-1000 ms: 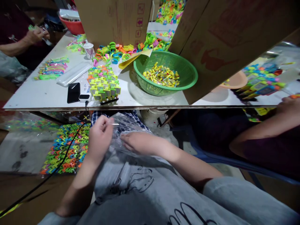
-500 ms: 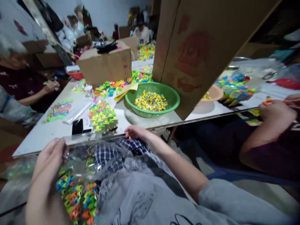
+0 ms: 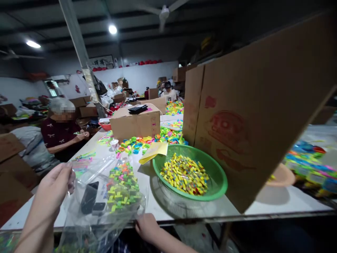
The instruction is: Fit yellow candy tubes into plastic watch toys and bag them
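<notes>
My left hand (image 3: 58,186) pinches the upper edge of a clear plastic bag (image 3: 75,219) at the table's front edge. My right hand (image 3: 147,226) is closed at the bag's right side, its fingertips partly hidden, and the bag stretches between both hands. Through the film show a dark phone (image 3: 90,196), a small dark object (image 3: 99,208) and a pile of yellow-green and orange plastic pieces (image 3: 123,189) on the table. The lower part of the bag drops out of view; some coloured bits show faintly there.
A green basin (image 3: 222,189) of small yellow pieces stands right of the hands, a yellow paper (image 3: 154,151) on its rim. A tall cardboard box (image 3: 226,105) rises beside it. Another carton (image 3: 134,124) and loose coloured pieces (image 3: 137,143) lie behind. A co-worker (image 3: 61,130) sits at left.
The view has tilted up, showing the ceiling. The bag is raised in front of the tabletop, and the pieces inside its bottom have mostly left the view. My right hand has closed at its side.
</notes>
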A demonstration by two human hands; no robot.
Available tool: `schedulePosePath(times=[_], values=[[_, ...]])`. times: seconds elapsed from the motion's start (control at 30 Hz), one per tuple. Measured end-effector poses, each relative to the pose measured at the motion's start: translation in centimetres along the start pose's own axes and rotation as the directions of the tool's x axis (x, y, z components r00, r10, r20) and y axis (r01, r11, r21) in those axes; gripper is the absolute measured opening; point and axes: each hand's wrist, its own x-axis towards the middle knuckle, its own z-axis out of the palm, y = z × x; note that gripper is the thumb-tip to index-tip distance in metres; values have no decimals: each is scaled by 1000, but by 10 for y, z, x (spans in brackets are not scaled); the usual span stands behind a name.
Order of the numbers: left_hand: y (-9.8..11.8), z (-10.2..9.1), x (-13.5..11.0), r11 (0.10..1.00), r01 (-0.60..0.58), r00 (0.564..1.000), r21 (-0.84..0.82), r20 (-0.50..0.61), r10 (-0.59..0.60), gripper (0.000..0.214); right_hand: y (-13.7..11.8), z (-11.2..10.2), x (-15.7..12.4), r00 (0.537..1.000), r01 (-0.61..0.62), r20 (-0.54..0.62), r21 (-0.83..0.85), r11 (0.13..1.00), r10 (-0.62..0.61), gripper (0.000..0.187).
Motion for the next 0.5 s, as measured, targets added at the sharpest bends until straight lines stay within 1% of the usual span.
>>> schedulePosePath(times=[0.1,0.27,0.37,0.43,0.47,0.5], values=[[9,7,14,999,-41,998,-35,-58,39,29,0,0,4,994,-55,91,-53,997,60,33],[29,5,44,990,-129,990,-59,-62,126,22,8,7,19,993,-65,92,-67,996,71,35],[44,3,64,981,-179,979,-75,-108,171,19,13,18,30,991,-50,118,-102,994,62,37],[50,4,77,970,-238,959,-51,-170,226,22,16,27,35,991,-34,121,-109,993,47,42],[51,6,84,958,-286,940,-35,-205,273,24,17,30,37,992,-28,117,-106,994,40,43],[51,9,90,937,-348,911,-17,-243,334,25,17,33,39,993,-29,113,-103,994,40,43]])
